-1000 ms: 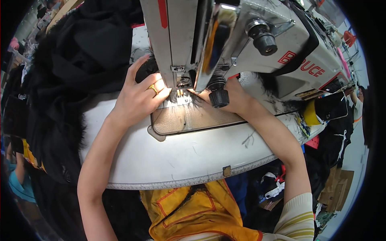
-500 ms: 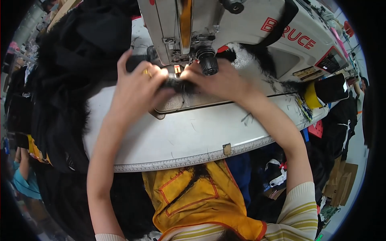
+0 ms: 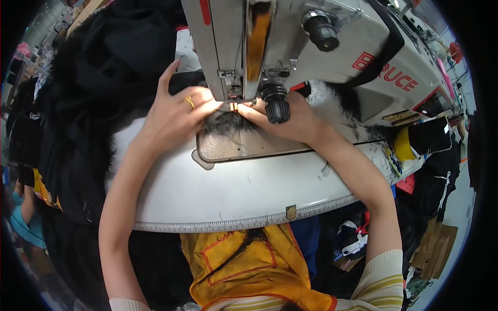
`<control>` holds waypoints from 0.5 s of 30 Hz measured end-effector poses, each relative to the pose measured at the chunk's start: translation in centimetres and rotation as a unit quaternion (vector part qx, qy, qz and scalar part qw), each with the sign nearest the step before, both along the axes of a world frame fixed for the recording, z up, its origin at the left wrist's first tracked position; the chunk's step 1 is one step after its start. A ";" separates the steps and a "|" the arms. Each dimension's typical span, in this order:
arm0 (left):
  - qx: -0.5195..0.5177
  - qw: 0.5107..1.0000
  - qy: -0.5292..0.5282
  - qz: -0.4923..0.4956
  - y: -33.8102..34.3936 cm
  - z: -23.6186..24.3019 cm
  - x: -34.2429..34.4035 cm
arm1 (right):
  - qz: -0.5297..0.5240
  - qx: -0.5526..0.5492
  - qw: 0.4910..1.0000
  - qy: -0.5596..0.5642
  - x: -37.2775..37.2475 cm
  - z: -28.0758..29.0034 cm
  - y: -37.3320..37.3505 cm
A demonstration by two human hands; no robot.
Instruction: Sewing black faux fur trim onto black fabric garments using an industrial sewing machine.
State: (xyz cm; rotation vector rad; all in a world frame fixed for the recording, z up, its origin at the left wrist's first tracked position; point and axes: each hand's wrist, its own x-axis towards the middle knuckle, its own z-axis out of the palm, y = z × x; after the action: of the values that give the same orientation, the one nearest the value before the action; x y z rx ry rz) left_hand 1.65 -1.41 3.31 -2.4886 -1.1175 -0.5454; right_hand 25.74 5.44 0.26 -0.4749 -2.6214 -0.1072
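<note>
Overhead, looming across the top: a big grey-white sewing machine (image 3: 332,57), its head hanging over the desk (image 3: 233,197), a black knob (image 3: 276,106) jutting down at the front. Below that, a pale curved desk with a ruler strip (image 3: 249,222) along its near edge and a metal plate (image 3: 249,147) set into it under the needle. To the left, heaped over the desk's far side and spilling off its left edge, a large mass of black furry fabric (image 3: 98,88). Lower down, by the person's lap, an orange cloth (image 3: 244,259) with stitched outlines.

Then the left hand (image 3: 174,116), ring on one finger, lying flat-ish on the black fabric, fingers curled and pinched onto a dark tuft of the fabric right at the needle. Opposite, the right hand (image 3: 290,122), partly hidden behind the black knob, fingertips pressed on the same dark edge, just beside the left fingertips, nearly touching. Between the two sets of fingertips, a small bright spot at the presser foot (image 3: 233,106). So: fabric edge under both hands, on the metal plate, directly beneath the machine head; bulk of it off to the left.
</note>
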 end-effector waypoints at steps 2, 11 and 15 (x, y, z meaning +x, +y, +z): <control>0.025 1.000 0.002 0.004 -0.9 -0.6 1.6 | 0.040 0.229 0.972 -0.035 0.4 0.0 0.0; 0.133 0.990 0.007 -0.055 0.7 -0.8 0.6 | 0.013 0.090 0.995 0.052 0.0 -1.5 0.9; 0.140 0.988 0.014 -0.055 0.8 -0.9 0.6 | -0.003 0.121 0.992 0.043 -0.2 -1.5 0.4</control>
State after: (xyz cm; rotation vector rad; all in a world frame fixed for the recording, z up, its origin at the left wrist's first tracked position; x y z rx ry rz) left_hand 2.22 -0.62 2.44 -2.3137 -0.8317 -0.6481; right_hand 25.51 5.83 -1.27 -0.3923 -2.4805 -0.3930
